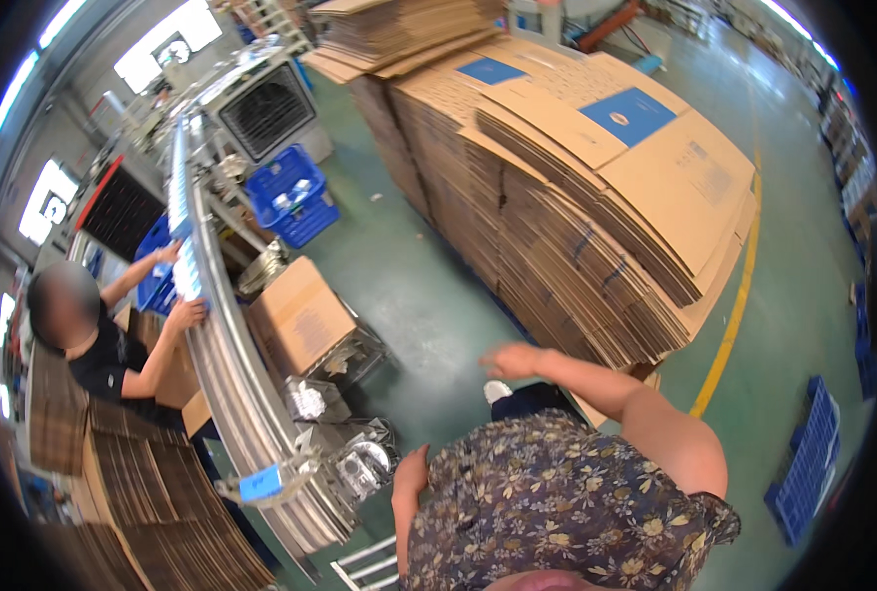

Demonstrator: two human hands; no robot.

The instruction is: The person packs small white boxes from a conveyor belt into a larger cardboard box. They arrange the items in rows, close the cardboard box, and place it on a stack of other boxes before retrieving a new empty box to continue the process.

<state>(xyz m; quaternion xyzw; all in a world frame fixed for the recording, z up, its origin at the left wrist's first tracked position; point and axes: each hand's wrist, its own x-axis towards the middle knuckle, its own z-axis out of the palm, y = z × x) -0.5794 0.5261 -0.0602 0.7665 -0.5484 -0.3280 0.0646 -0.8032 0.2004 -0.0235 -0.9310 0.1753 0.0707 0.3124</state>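
Observation:
My right hand (512,361) reaches out in front of my body, open and slightly blurred, with no object in it. It is nearest to a tall stack of flattened cardboard cartons (556,246), apart from its lower edge. My left hand (412,476) hangs beside my patterned shirt with its fingers loosely stretched and nothing visible in it. Just left of that hand is the metal end mechanism (364,463) of a curved conveyor (246,414). A brown carton (303,315) stands beside the conveyor, beyond the mechanism.
Across the conveyor a co-worker (113,364) has both hands on a row of shiny packs (184,266). Blue crates (293,195) stand near a dark-grilled machine (266,108). More flattened cartons (153,483) lie at lower left. A blue pallet (806,458) is right of the yellow floor line (739,305).

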